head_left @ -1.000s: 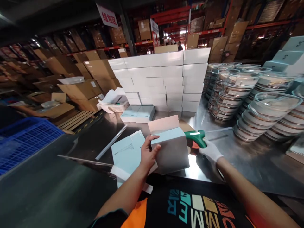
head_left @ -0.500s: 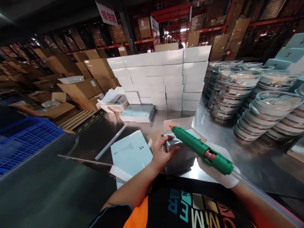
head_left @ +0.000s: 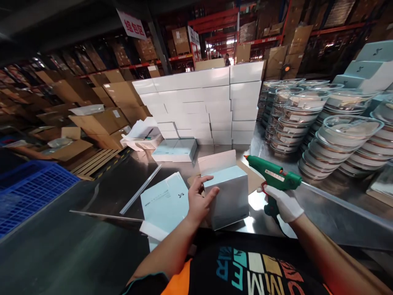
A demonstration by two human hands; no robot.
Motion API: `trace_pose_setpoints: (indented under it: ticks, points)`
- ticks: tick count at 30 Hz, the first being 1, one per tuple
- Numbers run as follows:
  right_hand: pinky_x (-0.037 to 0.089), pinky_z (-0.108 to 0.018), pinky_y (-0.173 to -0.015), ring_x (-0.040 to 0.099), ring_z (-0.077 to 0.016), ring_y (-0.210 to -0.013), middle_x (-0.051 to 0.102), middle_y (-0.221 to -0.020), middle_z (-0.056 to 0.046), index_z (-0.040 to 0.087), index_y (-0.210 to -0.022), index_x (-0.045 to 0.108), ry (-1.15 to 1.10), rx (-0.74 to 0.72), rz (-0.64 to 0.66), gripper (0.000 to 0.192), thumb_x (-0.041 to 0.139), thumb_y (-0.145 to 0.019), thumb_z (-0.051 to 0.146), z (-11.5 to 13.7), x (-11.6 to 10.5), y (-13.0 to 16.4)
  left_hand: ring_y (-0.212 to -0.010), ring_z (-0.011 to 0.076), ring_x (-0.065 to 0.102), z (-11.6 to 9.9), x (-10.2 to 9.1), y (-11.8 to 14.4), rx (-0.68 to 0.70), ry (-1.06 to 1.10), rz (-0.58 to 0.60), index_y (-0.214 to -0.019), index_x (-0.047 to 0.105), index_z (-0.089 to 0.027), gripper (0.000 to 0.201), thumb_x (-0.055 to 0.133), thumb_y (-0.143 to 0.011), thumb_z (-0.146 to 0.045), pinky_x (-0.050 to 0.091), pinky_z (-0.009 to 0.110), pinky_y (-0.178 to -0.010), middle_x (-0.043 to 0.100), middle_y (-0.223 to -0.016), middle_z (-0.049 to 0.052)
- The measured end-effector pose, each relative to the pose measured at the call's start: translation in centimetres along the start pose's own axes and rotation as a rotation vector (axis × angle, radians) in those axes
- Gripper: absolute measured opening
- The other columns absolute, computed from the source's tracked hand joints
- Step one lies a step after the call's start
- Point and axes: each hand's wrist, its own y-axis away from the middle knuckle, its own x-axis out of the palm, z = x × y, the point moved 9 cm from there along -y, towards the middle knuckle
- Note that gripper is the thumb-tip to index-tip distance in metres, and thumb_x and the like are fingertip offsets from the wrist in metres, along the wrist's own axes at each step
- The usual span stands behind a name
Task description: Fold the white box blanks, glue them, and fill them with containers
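A light-blue carton (head_left: 230, 198) stands on the metal table in front of me, with brown inner flaps folded out at its back and right. My left hand (head_left: 198, 200), bare, grips its left edge, fingertips on the top and thumb on the near face. To the right, my right hand (head_left: 284, 203) in a white glove is closed around the handle of a green glue gun (head_left: 272, 174). The orange nozzle points left, just above the carton's right flap. A long clear glue stick (head_left: 340, 200) runs out of the gun's rear.
A flat light-blue carton (head_left: 166, 196) lies left of my hand, near a clear strip (head_left: 140, 189). White boxes (head_left: 202, 106) form a wall behind, with a white basket (head_left: 147, 141) beside it. Round clear tubs (head_left: 316, 164) are stacked at right. A blue crate (head_left: 33, 188) stands far left.
The glue gun has moved right, away from over the carton, and turned so its side and handle show. The carton's top and near face are now uncovered. My left hand stays at its left edge.
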Motion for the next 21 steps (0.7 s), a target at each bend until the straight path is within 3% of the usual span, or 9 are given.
trace_pose_setpoints:
  ticks: [2, 4, 6, 9, 12, 14, 16, 19, 21]
  points:
    - [0.051, -0.031, -0.047, 0.060, -0.0176, -0.054, 0.078, -0.087, -0.011, 0.019, -0.101, 0.069, -0.227, 0.256, 0.073, 0.040, 0.072, -0.087, 0.057, -3.0, 1.1, -0.3, -0.083, 0.0200, 0.062, 0.2, -0.2, -0.2, -0.036, 0.005, -0.008, -0.104, 0.083, -0.024, 0.056, 0.086, -0.080, -0.074, 0.048, 0.028, -0.069, 0.069, -0.095, 0.005]
    - [0.053, -0.033, -0.048, 0.063, -0.0195, -0.055, 0.079, -0.090, -0.015, 0.018, -0.100, 0.070, -0.272, 0.425, 0.124, 0.049, 0.067, -0.091, 0.066, -5.3, 1.8, -0.7, -0.082, 0.0207, 0.062, 0.6, -0.4, -0.3, -0.069, -0.006, -0.010, -0.104, 0.084, -0.023, 0.059, 0.085, -0.079, -0.076, 0.048, 0.028, -0.069, 0.071, -0.093, 0.005]
    - [0.054, -0.035, -0.050, 0.064, -0.0216, -0.055, 0.076, -0.077, -0.014, 0.019, -0.086, 0.069, -0.098, 0.418, 0.072, 0.052, 0.058, -0.096, 0.069, -6.5, 0.5, -1.9, -0.088, 0.0228, 0.066, 1.1, -0.6, -0.4, -0.087, 0.006, -0.008, -0.108, 0.083, -0.022, 0.061, 0.084, -0.080, -0.077, 0.052, 0.030, -0.076, 0.074, -0.098, 0.006]
    - [0.053, -0.033, -0.057, 0.061, -0.0212, -0.057, 0.065, -0.060, -0.007, 0.023, -0.064, 0.062, 0.115, 0.307, -0.093, 0.044, 0.069, -0.091, 0.057, -6.5, -2.5, -3.6, -0.102, 0.0270, 0.071, 1.8, -0.7, -0.6, -0.086, 0.044, 0.009, -0.113, 0.082, -0.020, 0.064, 0.082, -0.082, -0.076, 0.056, 0.035, -0.090, 0.078, -0.111, 0.010]
    - [0.057, -0.035, -0.071, 0.067, -0.0232, -0.072, 0.072, -0.073, -0.007, 0.023, -0.075, 0.069, 0.107, 0.164, -0.124, 0.039, 0.073, -0.087, 0.060, -4.0, -2.4, -3.9, -0.105, 0.0283, 0.073, 1.9, -0.2, -0.8, -0.056, 0.053, 0.032, -0.112, 0.082, -0.020, 0.065, 0.081, -0.083, -0.078, 0.056, 0.037, -0.094, 0.079, -0.111, 0.011]
    - [0.061, -0.041, -0.087, 0.075, -0.0273, -0.092, 0.081, -0.102, -0.010, 0.024, -0.106, 0.075, -0.039, 0.022, -0.011, 0.049, 0.071, -0.088, 0.069, -0.9, 0.4, -3.6, -0.102, 0.0279, 0.074, 1.6, 0.4, -0.9, -0.026, 0.046, 0.047, -0.109, 0.083, -0.020, 0.065, 0.080, -0.082, -0.080, 0.057, 0.036, -0.091, 0.080, -0.107, 0.011]
    - [0.059, -0.047, -0.106, 0.074, -0.0302, -0.115, 0.078, -0.129, -0.011, 0.027, -0.134, 0.068, -0.167, -0.104, 0.141, 0.067, 0.073, -0.086, 0.074, 2.5, 4.0, -3.1, -0.100, 0.0280, 0.074, 1.5, 1.2, -0.9, -0.003, 0.034, 0.080, -0.107, 0.083, -0.021, 0.066, 0.078, -0.082, -0.082, 0.058, 0.036, -0.089, 0.080, -0.105, 0.011]
    - [0.051, -0.053, -0.118, 0.067, -0.0338, -0.131, 0.074, -0.136, -0.013, 0.025, -0.140, 0.064, -0.173, -0.174, 0.266, 0.078, 0.081, -0.080, 0.073, 5.3, 7.5, -3.0, -0.106, 0.0289, 0.075, 1.8, 2.3, -0.6, 0.033, 0.027, 0.132, -0.104, 0.082, -0.022, 0.063, 0.079, -0.083, -0.081, 0.058, 0.038, -0.093, 0.079, -0.107, 0.011]
    - [0.051, -0.054, -0.118, 0.065, -0.0366, -0.134, 0.073, -0.138, -0.016, 0.023, -0.137, 0.065, -0.163, -0.193, 0.326, 0.081, 0.086, -0.075, 0.071, 5.7, 8.2, -3.1, -0.112, 0.0282, 0.074, 2.0, 2.5, -0.5, 0.075, 0.086, 0.115, -0.102, 0.079, -0.022, 0.056, 0.083, -0.083, -0.074, 0.057, 0.037, -0.096, 0.077, -0.114, 0.012]
